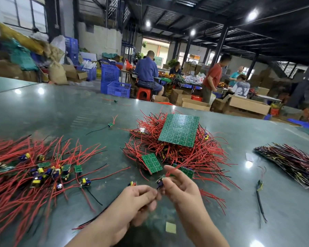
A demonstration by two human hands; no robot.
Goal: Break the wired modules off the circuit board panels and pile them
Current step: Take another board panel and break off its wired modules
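Hands (137,198) (181,184) pinch one wired module (160,182) between curled fingertips.

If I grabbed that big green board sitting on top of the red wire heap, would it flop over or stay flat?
The big green board would probably stay flat: it looks like one stiff, straight-edged sheet, tilted on the red wire heap. It is thin, so likely light for its size. Resting on springy wires, it might slide or tip when nudged.

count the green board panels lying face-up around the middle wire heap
3: a large panel on top of the red wire heap, a small panel at its near-left edge, a strip beside the right hand. More may be buried.
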